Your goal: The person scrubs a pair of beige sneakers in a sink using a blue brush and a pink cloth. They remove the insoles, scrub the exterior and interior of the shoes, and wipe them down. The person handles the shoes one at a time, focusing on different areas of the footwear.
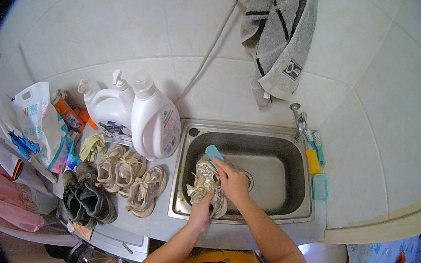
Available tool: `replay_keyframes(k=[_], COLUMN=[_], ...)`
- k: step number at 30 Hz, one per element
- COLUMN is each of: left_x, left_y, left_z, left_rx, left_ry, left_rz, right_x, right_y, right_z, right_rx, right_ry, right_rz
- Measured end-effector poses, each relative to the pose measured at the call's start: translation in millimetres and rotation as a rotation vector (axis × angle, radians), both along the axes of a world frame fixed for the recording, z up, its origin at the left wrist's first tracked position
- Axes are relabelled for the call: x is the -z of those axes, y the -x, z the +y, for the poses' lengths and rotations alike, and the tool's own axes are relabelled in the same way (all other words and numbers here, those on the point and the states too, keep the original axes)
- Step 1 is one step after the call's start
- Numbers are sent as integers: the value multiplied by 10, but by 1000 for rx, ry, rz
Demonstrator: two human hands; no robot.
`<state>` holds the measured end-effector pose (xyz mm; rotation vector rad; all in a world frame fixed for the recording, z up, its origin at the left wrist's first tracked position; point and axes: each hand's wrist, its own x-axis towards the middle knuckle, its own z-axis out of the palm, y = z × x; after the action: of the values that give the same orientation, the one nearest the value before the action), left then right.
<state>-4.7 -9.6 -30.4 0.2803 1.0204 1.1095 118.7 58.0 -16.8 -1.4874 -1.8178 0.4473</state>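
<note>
Over the left part of the stainless steel sink [247, 138], my left hand [202, 212] grips a pale, dirty lace-up sneaker [203, 186] near its opening. My right hand [234, 180] is closed around a light-blue tool [214, 152], which looks like a scrubbing brush, at the side of the shoe's toe. Its bristles, if any, are hidden. Left of the sink stand several similar light sneakers, one [147, 191] nearest the rim. A pair of dark shoes [88, 195] sits beside them at the counter's front left.
White detergent bottles [155, 124] and a white plastic bag [38, 124] line the back left. A tap [299, 121] rises at the back right, near a teal brush [318, 147], a yellow block [313, 161] and a soap box [320, 187]. A grey towel [278, 40] hangs above.
</note>
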Motion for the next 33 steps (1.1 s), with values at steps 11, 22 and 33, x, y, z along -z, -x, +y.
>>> replay_keyframes(k=[11,22,33], left_x=[-27,-9,27], left_y=[-27,3,70], left_z=[30,-16,87], left_rx=[-97,2,-141], left_ry=[-81,-25,-14], left_rz=[-93,36,-120], right_x=[396,-19,302], right_y=[-251,-29,-191], right_z=[-806,-123,-772], right_rx=[-24,7,-58], right_ry=[230,98,330], right_rz=[160,75,60])
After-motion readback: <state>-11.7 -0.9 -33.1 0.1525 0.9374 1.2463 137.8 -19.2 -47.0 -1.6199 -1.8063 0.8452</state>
